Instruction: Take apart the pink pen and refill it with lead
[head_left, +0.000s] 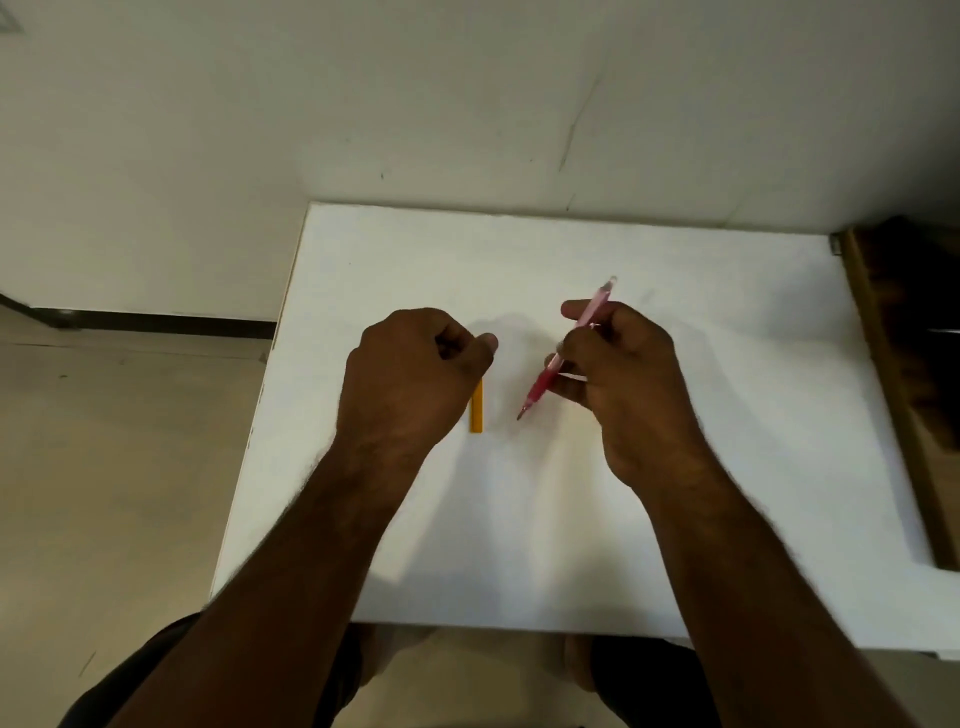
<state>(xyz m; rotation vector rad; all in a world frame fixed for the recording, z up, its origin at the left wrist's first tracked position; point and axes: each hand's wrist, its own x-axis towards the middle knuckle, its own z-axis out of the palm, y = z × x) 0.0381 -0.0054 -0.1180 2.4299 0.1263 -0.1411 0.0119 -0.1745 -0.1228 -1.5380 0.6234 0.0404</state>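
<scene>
Pink pen (566, 348) sits tilted in the right hand's (623, 384) curled fingers, tip down. Left hand (410, 374) hovers fisted, holding nothing visible, over a yellow lead case (476, 413) on the tabletop (727, 415).

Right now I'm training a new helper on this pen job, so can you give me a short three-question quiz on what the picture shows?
1. True or false: the pink pen lies flat on the table.
2. Which hand holds the pen? A) left B) right C) both
3. Fill in: the yellow case lies on the table, partly hidden under the ____ hand.

Key:
1. False. It is held off the table, tip pointing down toward the person.
2. B. The right hand's fingers grip it.
3. Left. Its fingers are curled; whether they hold anything cannot be told.
</scene>
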